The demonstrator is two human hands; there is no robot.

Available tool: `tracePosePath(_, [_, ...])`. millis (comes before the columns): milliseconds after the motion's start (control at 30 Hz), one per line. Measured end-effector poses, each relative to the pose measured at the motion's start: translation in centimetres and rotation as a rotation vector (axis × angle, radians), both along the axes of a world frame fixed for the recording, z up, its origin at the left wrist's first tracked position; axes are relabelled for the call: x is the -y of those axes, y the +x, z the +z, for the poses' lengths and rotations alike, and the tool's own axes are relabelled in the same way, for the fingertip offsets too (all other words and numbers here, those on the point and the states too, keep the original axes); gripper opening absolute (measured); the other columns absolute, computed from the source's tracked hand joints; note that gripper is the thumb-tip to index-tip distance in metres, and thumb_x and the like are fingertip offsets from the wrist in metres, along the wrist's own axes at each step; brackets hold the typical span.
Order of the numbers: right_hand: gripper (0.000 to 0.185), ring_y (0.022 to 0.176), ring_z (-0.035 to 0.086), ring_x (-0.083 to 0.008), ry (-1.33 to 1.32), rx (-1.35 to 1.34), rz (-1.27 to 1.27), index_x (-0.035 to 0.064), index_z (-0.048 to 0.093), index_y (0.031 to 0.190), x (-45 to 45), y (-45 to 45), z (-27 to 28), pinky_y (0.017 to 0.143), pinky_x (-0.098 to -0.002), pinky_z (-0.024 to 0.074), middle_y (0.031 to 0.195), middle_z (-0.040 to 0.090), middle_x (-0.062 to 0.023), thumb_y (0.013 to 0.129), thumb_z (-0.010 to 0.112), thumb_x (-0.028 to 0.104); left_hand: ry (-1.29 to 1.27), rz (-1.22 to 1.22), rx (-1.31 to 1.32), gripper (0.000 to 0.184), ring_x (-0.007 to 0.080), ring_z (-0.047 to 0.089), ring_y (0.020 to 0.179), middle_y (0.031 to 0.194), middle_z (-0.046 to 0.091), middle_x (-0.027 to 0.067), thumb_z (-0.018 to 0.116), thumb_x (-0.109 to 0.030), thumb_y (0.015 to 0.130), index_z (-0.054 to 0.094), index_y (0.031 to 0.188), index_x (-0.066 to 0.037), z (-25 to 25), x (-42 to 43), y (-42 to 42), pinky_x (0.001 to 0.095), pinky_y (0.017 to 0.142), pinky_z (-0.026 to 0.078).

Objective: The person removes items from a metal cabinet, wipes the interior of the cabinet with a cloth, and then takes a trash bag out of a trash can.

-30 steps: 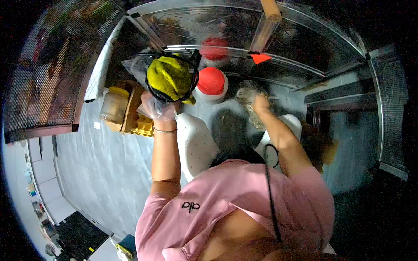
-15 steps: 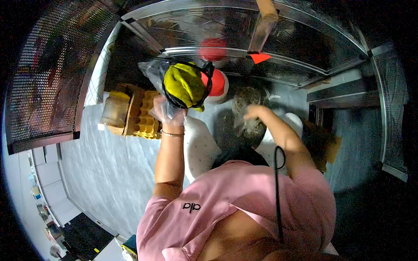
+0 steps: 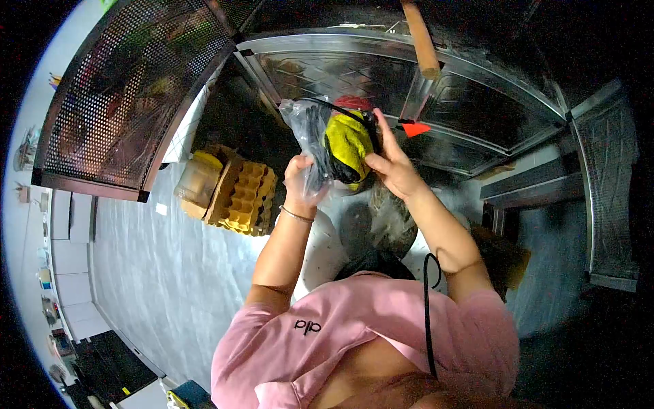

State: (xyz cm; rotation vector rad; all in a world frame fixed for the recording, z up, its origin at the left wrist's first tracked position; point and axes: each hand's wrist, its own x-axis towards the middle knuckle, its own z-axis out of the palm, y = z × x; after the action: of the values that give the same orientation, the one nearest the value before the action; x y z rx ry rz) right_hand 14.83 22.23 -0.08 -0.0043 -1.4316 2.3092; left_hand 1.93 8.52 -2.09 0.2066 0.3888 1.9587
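Observation:
In the head view, my left hand (image 3: 301, 183) is closed on a crumpled clear plastic bag (image 3: 310, 133) with something black in or behind it. Beside the bag, my right hand (image 3: 397, 167) grips a yellow-green cloth (image 3: 349, 143) with black edging, thumb on the near side and fingers along its right. Bag and cloth are held up together and overlap, so I cannot tell whether they are joined. A black cord or strap runs over their top. Behind the cloth, a red round thing (image 3: 353, 103) is mostly hidden.
Stacked egg trays (image 3: 251, 194) and a clear jar (image 3: 196, 180) with a yellow lid stand to the left. A perforated door (image 3: 129, 102) hangs open at upper left. Below my right hand lies a clear bag (image 3: 393, 221). A wooden handle (image 3: 424, 48) juts down above.
My right hand has risen from the clear bag below and taken hold of the yellow-green cloth. My left hand, with the plastic bag, appears further right.

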Motion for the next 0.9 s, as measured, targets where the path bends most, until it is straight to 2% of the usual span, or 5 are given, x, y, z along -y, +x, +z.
tracePosePath(167, [0.056,0.111,0.042,-0.0207,-0.590,-0.016,0.177,0.0088,0.033,0.126,-0.2,0.7,-0.5,0.092,-0.0341,0.0339,0.121,0.043,-0.0072,0.078,0.058,0.023,-0.056,0.111,0.035,0.044,0.0272,0.060,0.082,0.095,0.059,0.0171,0.047,-0.015,0.064,0.051,0.101,0.007,0.0,0.3,0.6,0.0340,0.075,0.048])
tracePosePath(300, [0.045,0.087,0.054,-0.0163,-0.486,-0.009,0.382,0.0046,0.044,0.115,-0.1,2.7,-2.2,0.067,-0.0266,0.0438,0.102,0.056,-0.0060,0.075,0.061,0.019,0.127,-0.021,0.060,0.049,0.0283,0.057,0.089,0.098,0.058,0.0172,0.047,-0.015,0.062,0.048,0.106,0.007,1.0,1.1,0.3,0.0360,0.084,0.044])
tracePosePath(567, [0.035,0.088,0.055,-0.0154,-0.356,0.296,0.066,0.0023,0.051,0.106,-2.7,4.9,-2.8,0.080,-0.0282,0.0422,0.100,0.057,-0.0041,0.073,0.058,0.010,0.092,0.116,-0.009,0.049,0.0285,0.056,0.091,0.102,0.057,0.0171,0.047,-0.014,0.062,0.049,0.106,0.006,2.1,1.7,-1.0,0.0348,0.085,0.042])
tracePosePath(733, [0.042,0.092,0.054,-0.0188,-0.475,0.153,-0.012,0.0040,0.050,0.108,-2.7,5.6,-2.3,0.083,-0.0336,0.0428,0.101,0.057,-0.0054,0.072,0.056,0.025,0.342,-0.023,0.026,0.053,0.0287,0.053,0.098,0.106,0.055,0.0162,0.050,-0.018,0.060,0.048,0.109,0.005,3.6,1.3,-0.2,0.0340,0.090,0.039])
tracePosePath(900, [0.077,0.113,0.037,-0.0363,-0.661,-0.230,-0.014,0.0020,0.031,0.126,-2.0,6.8,2.9,0.098,-0.0488,0.0260,0.130,0.033,-0.0173,0.073,0.039,0.057,0.153,0.089,-0.143,0.070,0.0279,0.044,0.109,0.117,0.048,0.0135,0.054,-0.027,0.057,0.038,0.119,0.002,4.5,1.0,-0.8,0.0441,0.090,0.036])
